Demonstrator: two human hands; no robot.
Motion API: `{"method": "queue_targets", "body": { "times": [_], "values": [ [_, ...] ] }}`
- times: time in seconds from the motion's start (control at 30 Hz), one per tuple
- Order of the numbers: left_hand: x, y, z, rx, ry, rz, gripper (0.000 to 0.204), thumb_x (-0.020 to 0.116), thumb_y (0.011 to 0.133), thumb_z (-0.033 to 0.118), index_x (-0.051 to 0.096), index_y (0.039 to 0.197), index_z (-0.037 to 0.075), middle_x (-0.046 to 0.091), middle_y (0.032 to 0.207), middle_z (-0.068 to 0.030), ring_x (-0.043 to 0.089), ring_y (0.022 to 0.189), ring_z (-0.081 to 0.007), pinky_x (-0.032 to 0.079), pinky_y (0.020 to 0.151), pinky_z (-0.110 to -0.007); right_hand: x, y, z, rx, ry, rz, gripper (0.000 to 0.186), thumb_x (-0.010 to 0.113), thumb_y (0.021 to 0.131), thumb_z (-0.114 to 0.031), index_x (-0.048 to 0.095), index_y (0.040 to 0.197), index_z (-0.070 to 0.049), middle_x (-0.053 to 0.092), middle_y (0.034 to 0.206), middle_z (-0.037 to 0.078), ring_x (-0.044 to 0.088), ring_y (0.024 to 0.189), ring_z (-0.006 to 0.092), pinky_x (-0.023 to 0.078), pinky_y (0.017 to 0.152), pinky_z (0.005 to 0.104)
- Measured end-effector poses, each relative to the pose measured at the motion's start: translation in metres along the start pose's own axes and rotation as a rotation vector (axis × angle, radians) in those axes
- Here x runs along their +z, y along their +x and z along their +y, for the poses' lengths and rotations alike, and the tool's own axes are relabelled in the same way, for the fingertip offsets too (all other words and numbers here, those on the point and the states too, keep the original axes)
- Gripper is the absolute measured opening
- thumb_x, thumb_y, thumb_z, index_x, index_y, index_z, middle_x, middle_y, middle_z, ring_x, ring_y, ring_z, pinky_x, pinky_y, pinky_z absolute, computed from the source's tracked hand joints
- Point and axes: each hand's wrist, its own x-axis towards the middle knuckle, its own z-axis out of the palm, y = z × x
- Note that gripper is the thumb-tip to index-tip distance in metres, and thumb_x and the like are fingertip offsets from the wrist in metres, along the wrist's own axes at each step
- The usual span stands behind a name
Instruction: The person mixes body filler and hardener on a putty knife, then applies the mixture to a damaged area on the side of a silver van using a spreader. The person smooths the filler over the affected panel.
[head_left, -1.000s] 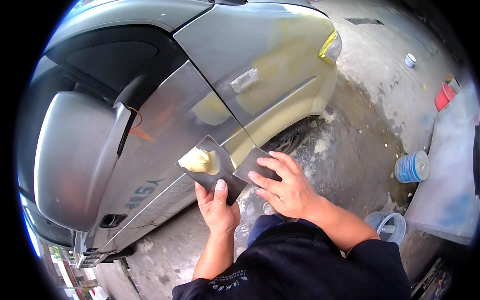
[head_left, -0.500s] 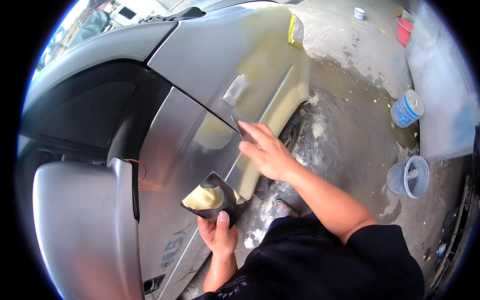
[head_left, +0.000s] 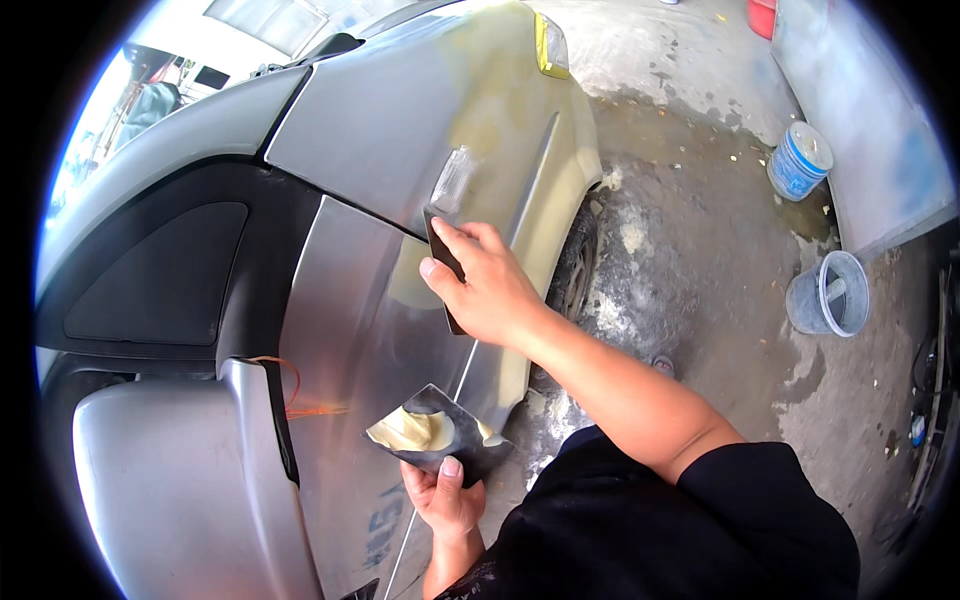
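My left hand [head_left: 448,500] grips the lower corner of a dark, flat mixing board [head_left: 472,452], thumb on top. A mound of pale yellow putty [head_left: 408,430] lies on the board, with a smaller dab near its right corner. In my right hand [head_left: 490,285] is a thin dark putty spreader [head_left: 444,258], pinched between fingers and thumb. The spreader is over the seam between the grey car's fender [head_left: 370,130] and front door [head_left: 325,270]; contact cannot be made out. Beside it, a smooth yellowish patch [head_left: 410,282] shows on the door, partly hidden by my hand.
The side mirror [head_left: 170,450] juts out at lower left, with thin orange wires [head_left: 295,385] beside it. Yellow tape edges the headlight [head_left: 552,48]. On the wet, stained floor stand a blue-and-white pail [head_left: 800,162], a clear bucket [head_left: 830,293] and a red bucket [head_left: 762,16].
My right hand has shifted left over the door seam, and the spreader now shows more of its flat face. The board with putty stays in my left hand. The view has shifted slightly.
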Motion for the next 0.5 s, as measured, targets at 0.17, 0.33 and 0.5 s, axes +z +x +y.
{"method": "queue_targets", "body": {
  "times": [0.17, 0.33, 0.5],
  "values": [
    [0.001, 0.002, -0.003, 0.008, -0.023, -0.018, 0.054, 0.067, 0.081, 0.004, 0.046, 0.131, 0.001, 0.058, 0.122, -0.0113, 0.057, 0.11, -0.0241, 0.044, 0.099, -0.041, 0.004, -0.001, -0.009, -0.029, -0.032, 0.056, 0.058, 0.051, 0.094, -0.04, 0.045, 0.137, -0.003, 0.045, 0.129, 0.023, 0.051, 0.115, 0.0387, 0.042, 0.098, 0.0402],
    [-0.004, 0.006, -0.004, 0.002, -0.054, -0.055, 0.059, 0.064, 0.08, -0.001, 0.042, 0.135, 0.004, 0.057, 0.125, -0.0088, 0.057, 0.112, -0.0252, 0.045, 0.099, -0.042, 0.004, -0.009, -0.001, -0.055, -0.052, 0.018, 0.057, 0.051, 0.094, -0.04, 0.046, 0.137, -0.003, 0.043, 0.13, 0.024, 0.049, 0.117, 0.0387, 0.042, 0.098, 0.0405],
    [-0.002, 0.012, -0.004, 0.013, -0.054, -0.029, 0.058, 0.064, 0.08, -0.002, 0.043, 0.135, 0.004, 0.058, 0.123, -0.009, 0.058, 0.11, -0.0252, 0.046, 0.099, -0.041, -0.003, -0.002, 0.0, -0.055, -0.002, 0.053, 0.057, 0.051, 0.095, -0.039, 0.045, 0.138, -0.003, 0.043, 0.13, 0.024, 0.05, 0.116, 0.0384, 0.042, 0.098, 0.0401]
  ]
}}
